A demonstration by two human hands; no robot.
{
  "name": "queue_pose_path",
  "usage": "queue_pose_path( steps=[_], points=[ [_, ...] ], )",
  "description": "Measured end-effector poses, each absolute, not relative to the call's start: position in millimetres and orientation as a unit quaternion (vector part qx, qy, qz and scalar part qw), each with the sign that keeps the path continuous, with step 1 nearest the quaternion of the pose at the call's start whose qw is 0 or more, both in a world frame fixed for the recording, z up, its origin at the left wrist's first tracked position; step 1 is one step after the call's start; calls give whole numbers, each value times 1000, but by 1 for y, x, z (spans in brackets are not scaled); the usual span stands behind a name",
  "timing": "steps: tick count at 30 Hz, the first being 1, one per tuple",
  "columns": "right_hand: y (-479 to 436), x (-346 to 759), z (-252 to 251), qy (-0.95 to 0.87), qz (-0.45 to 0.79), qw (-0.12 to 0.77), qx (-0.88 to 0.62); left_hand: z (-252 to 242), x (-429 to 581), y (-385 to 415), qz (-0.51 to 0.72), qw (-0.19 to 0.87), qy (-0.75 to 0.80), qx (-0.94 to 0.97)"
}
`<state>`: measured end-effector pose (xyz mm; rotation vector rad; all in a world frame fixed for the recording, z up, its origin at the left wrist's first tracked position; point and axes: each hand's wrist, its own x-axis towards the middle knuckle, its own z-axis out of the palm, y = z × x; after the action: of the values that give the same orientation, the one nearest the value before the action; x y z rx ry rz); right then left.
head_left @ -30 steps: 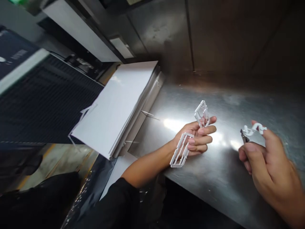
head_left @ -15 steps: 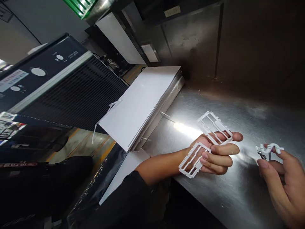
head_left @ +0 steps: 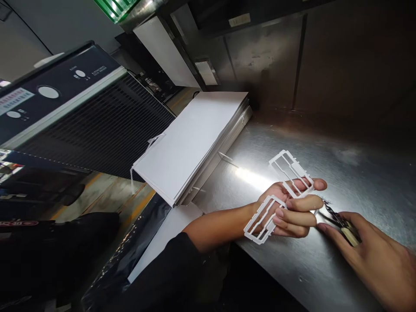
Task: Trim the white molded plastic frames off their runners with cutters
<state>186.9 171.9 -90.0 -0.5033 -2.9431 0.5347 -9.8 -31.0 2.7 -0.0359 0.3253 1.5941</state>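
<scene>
My left hand [head_left: 294,217], palm up with curled fingers, grips two thin white plastic frames with slotted openings. The upper frame [head_left: 297,167] sticks out past the index finger. The lower frame [head_left: 271,223] is pinched under the other fingers and overhangs the wrist side. My right hand [head_left: 378,255] is closed around a small pair of nippers [head_left: 349,236] with dark jaws and a pale yellow grip. The jaws point at the left fingertips, very close to them; whether they touch is hard to tell.
Both hands are above a shiny metal table [head_left: 338,277]. A tall stack of white sheets [head_left: 195,138] stands on its left part, with thin ties poking out. Beyond it is a black ribbed machine [head_left: 97,125] with knobs. A metal wall [head_left: 266,65] rises behind the table.
My right hand has moved left, up to the left hand. The white curved piece at its fingers is gone from view, and the nippers now point forward. The left hand barely moved.
</scene>
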Motion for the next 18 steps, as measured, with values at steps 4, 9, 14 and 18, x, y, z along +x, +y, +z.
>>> queue_pose_path(
  steps=[4,9,14,18],
  points=[
    [154,180,-84,-975,124,123,-134,2,-10,-33,711,690,137,-3],
    [144,173,-85,-986,83,122,-76,-4,-8,-32,712,684,156,-12],
    [157,178,-87,-990,78,65,-101,-5,-9,-32,730,664,161,-10],
    [169,175,-84,-987,87,2,-138,-6,-12,-33,748,649,138,25]
  ],
)
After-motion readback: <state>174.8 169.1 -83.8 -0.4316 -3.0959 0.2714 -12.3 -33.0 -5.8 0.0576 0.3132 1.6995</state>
